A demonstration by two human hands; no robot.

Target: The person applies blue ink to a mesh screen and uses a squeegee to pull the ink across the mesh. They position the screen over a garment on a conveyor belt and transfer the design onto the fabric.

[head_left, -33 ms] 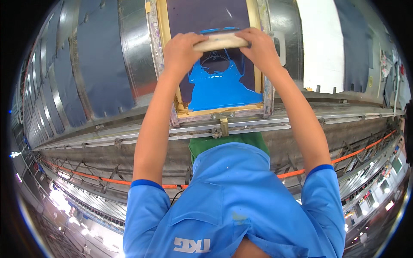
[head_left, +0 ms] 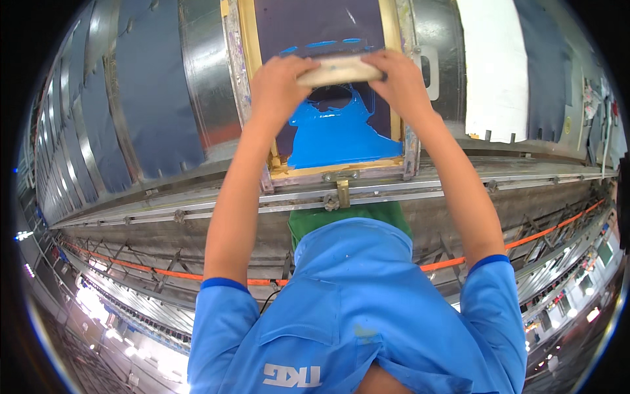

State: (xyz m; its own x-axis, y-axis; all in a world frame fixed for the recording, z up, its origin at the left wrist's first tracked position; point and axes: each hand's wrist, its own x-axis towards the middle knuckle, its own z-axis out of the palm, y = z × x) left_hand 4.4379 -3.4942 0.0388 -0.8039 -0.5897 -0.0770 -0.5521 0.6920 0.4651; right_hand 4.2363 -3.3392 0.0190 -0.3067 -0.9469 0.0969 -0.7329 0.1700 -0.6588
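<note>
A pale wooden-handled squeegee [head_left: 340, 70] lies across a screen-printing frame [head_left: 411, 128]. My left hand [head_left: 281, 85] grips its left end and my right hand [head_left: 401, 80] its right end, fingers wrapped over the handle. Below the handle, thick bright blue ink [head_left: 338, 141] is spread over the near part of the dark purple screen mesh [head_left: 315, 23]. A dark rounded patch shows in the ink just under the squeegee. Thin blue streaks [head_left: 321, 44] mark the mesh beyond it. The handle and my hands hide the blade.
Dark blue-grey panels [head_left: 147, 85] lie along the long metal table at the left, with another at the right beside a white panel [head_left: 493, 72]. A metal rail [head_left: 275, 205] runs along the near edge, where a brass-coloured clamp piece [head_left: 342, 194] meets the frame. Below passes an orange bar [head_left: 453, 264].
Both hands and the squeegee have moved a little nearer to me. Blue streaks now show on the mesh beyond the handle, and it covers more of the dark rounded patch.
</note>
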